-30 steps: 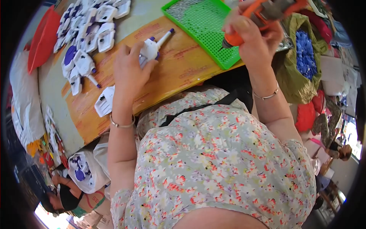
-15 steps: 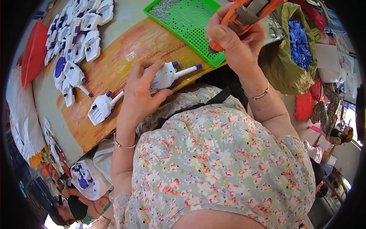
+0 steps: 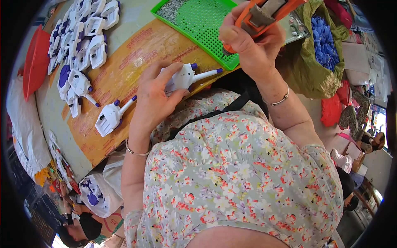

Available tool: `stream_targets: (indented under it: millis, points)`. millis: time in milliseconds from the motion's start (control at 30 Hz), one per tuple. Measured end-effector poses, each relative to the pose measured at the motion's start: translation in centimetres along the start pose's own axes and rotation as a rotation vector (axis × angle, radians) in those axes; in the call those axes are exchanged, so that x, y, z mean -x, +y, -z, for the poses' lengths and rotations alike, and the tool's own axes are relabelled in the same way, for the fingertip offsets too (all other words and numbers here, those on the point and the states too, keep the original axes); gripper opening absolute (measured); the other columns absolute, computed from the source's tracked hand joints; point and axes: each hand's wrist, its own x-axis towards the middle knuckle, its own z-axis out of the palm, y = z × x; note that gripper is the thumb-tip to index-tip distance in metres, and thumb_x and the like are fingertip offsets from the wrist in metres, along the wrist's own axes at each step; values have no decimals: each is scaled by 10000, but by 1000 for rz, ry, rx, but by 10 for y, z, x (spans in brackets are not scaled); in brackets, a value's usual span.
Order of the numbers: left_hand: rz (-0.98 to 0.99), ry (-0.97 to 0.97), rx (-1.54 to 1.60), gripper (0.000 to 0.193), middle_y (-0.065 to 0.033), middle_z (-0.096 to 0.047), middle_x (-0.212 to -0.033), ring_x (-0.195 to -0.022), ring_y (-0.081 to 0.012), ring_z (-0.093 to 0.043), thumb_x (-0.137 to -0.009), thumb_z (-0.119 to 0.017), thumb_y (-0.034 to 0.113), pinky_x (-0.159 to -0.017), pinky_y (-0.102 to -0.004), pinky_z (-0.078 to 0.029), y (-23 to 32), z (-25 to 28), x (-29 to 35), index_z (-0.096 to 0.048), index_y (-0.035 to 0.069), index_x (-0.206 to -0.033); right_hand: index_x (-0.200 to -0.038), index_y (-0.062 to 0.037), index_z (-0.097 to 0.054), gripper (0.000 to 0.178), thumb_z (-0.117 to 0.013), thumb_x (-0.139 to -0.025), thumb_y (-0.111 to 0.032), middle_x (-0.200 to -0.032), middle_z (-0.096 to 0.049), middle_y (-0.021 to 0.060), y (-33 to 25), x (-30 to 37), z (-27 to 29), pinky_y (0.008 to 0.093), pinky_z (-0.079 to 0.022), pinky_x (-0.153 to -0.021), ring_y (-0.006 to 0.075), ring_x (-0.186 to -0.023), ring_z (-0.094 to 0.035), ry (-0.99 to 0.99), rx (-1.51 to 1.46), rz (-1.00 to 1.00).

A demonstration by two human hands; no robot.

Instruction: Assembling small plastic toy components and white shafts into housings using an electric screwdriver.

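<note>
My left hand [image 3: 155,93] is closed around the left end of a white plastic toy part [image 3: 182,77] with purple tips, holding it against the table near its edge. The part's long thin neck points right, and my palm hides some of its body. Raised over the green tray, my right hand [image 3: 257,56] grips an orange electric screwdriver [image 3: 266,18] with a grey section. Its dark tip angles down to the left, apart from the toy part. Left of my left hand lies a similar white part [image 3: 109,119], its neck pointing toward my wrist.
The green perforated tray [image 3: 202,45] holds small grey metal bits in its far left corner. A pile of white and purple parts [image 3: 84,37] covers the far left, beside a red container [image 3: 35,62]. An olive sack [image 3: 304,78] of blue pieces stands right. Another person [image 3: 89,225] is at lower left.
The view has shifted slightly. My left hand has slid a little along the toy part, and the screwdriver has moved slightly left with my right hand.
</note>
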Motion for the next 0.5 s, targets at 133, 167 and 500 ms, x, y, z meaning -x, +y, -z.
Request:
stream_targets:
  millis: [133, 167, 500]
  points:
    - [-64, -17, -123, 528, -124, -640, -1269, -1159, -342, -575, -737, -831, 158, -1029, -457, -421, 1, 2, -3, -696, 96, -1243, -942, 14, -634, 208, -805, -824, 13, -733, -635, 24, -8, -3, -3, 227, -419, -547, 66, -606, -566, -30, 92, 76]
    - [-68, -18, -123, 528, -124, -640, -1269, -1159, -342, -575, -737, -831, 158, -1029, -457, -421, 2, 2, -3, -696, 96, -1243, -942, 14, -634, 208, -805, -824, 13, -733, -635, 24, 8, -13, 1, 227, -419, -547, 66, -606, -566, -27, 94, 78]
    - [-2, -21, -92, 442, -117, -642, -1269, -1186, -341, -567, -794, -796, 199, -1055, -454, -401, -2, 2, -1, -735, 121, -1225, -941, 13, -626, 221, -808, -816, 8, -759, -651, 46, 12, -16, -4, 235, -448, -570, 92, -630, -593, -228, -132, 433]
